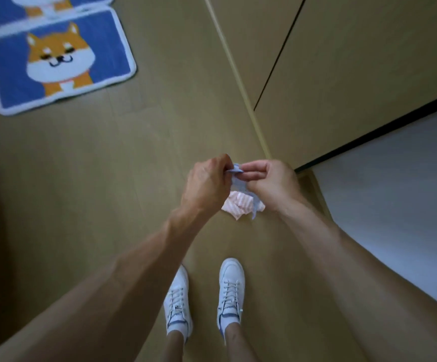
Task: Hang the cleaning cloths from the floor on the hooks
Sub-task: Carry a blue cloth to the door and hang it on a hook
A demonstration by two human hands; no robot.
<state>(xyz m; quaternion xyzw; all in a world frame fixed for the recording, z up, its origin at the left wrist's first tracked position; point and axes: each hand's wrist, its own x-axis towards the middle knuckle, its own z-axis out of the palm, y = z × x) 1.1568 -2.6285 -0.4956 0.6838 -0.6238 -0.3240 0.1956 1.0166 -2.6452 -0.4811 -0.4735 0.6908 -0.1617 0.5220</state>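
Observation:
Both my hands meet in front of me above the floor. My left hand (207, 181) and my right hand (269, 184) each pinch the top of a light blue cleaning cloth (238, 182), which hangs down between them. Under the hands a pink-and-white striped cloth (238, 206) shows; I cannot tell whether it hangs with the blue one or lies on the floor. No hooks are in view.
Two blue mats with an orange dog picture (58, 64) lie on the wooden floor at the upper left. Beige cabinet doors (342, 61) run along the right, with a white surface (395, 192) nearer me. My white sneakers (230, 291) stand below the hands.

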